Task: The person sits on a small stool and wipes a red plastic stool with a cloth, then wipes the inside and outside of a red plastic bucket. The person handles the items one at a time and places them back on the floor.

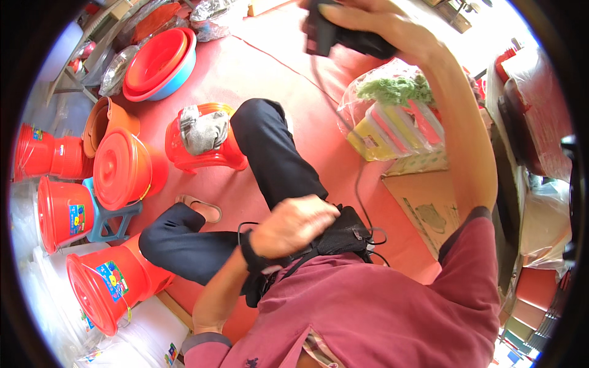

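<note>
High in the view, my raised right hand (395, 30) grips a blurred black device (322, 34). A dark cable (358, 175) hangs below it and runs down to my waist. My left hand (292, 225) is over my lap, with a black band (251, 253) around the wrist. Its blurred fingers reach the edge of a black waist bag (343, 234); their undersides are hidden, so I cannot tell if they hold anything. My legs in dark trousers (280, 152) are bent and spread apart.
A grey cloth (204, 131) lies on a red plastic stool (234, 158). Lidded red buckets (117, 168) and a blue stool (108, 221) stand at left, nested basins (158, 64) beyond. To the right are bagged plastic boxes (391, 131) and a cardboard carton (421, 202).
</note>
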A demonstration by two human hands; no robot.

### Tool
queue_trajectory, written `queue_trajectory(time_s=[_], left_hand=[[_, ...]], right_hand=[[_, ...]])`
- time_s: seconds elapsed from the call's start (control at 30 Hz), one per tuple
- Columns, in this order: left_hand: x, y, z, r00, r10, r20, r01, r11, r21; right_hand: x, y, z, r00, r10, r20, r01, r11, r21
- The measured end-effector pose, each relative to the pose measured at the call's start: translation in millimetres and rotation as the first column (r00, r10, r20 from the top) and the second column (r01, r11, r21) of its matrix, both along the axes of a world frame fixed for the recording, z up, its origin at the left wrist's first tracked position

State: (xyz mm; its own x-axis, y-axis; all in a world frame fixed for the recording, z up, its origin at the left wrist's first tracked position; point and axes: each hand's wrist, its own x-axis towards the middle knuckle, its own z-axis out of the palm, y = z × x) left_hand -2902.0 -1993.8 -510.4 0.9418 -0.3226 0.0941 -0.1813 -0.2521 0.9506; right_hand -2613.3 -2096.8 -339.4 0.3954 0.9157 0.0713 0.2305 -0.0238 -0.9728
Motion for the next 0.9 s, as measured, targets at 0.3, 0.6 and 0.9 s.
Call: queue_trajectory(time_s=[0.3, 0.6, 0.9], left_hand=[[-1.4, 104.6, 34.2, 0.625, 0.728, -0.283, -0.757, 0.477, -0.446], [5.1, 117.0, 12.9, 0.587, 0.742, -0.325, -0.766, 0.379, -0.518], [8.6, 139.9, -7.6, 0.561, 0.673, -0.482, -0.769, 0.208, -0.605]], right_hand=[[-53.0, 133.6, -79.8, 0.929, 0.367, -0.042, -0.369, 0.929, -0.037], [-85.1, 157.9, -114.8, 0.890, 0.321, -0.324, -0.384, 0.911, -0.152], [-85.0, 144.4, -135.7, 0.982, -0.130, -0.134, 0.137, 0.989, 0.047]])
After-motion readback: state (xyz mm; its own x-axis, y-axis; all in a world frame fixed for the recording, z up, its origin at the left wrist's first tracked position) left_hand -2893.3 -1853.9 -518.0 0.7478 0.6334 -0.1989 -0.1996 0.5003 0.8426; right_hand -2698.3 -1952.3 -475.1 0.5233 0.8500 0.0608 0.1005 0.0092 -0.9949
